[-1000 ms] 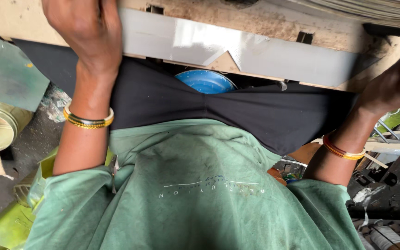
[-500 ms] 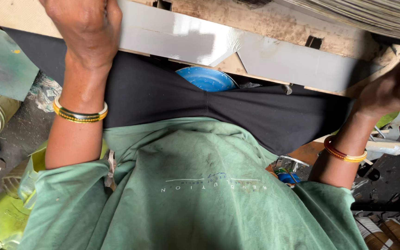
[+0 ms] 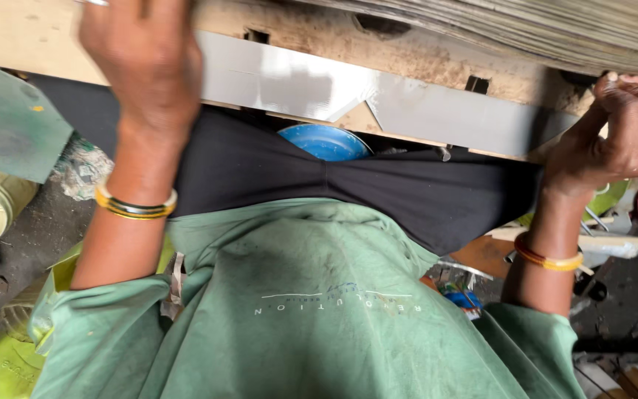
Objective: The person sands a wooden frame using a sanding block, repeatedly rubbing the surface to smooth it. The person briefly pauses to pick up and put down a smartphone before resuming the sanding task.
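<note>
A metal strip (image 3: pixel 422 111) lies along the workbench (image 3: pixel 407 55) edge (a bowl (image 3: pixel 324 140) beneath).

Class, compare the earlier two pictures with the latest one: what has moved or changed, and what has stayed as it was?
The left hand has slid a little rightward along the grey metal strip and is blurred with motion. The view has shifted slightly, so the green sheet at the left shows more. Nothing was taken up or let go. The right hand stays curled at the strip's far end, and the blue lid sits where it was.

Grey metal strip (image 3: pixel 422 111) at 12 o'clock; blue round lid (image 3: pixel 325 140) below it; black cloth (image 3: pixel 407 196) centre; green shirt (image 3: pixel 319 318) at 6; yellow-black bangle (image 3: pixel 134 208) at 9; orange-yellow bangle (image 3: pixel 548 258) at 3.
</note>
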